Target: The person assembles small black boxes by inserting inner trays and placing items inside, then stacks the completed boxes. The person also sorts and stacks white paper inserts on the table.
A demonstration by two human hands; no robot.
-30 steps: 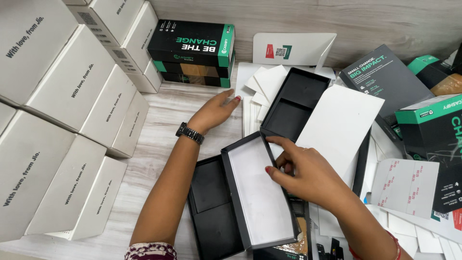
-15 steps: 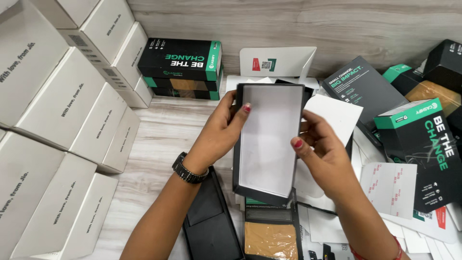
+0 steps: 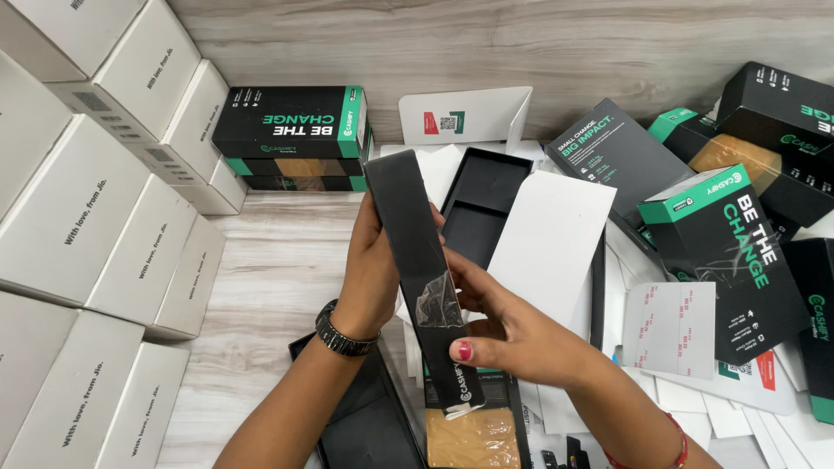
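Fingers of both hands clamp the black box lid [image 3: 420, 260] edge-on; left hand [image 3: 372, 269] behind, right hand [image 3: 512, 334] in front.

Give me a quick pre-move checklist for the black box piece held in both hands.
1. Both hands on piece: ok. Left hand and right hand grip the long black cardboard box piece.
2. Clear tape patch on its face: not ok, crinkled.
3. Piece lifted off the pale wooden table: ok.
4. Open black tray behind it: ok, lying flat.
5. Inside of the held piece: cannot tell, faces away.
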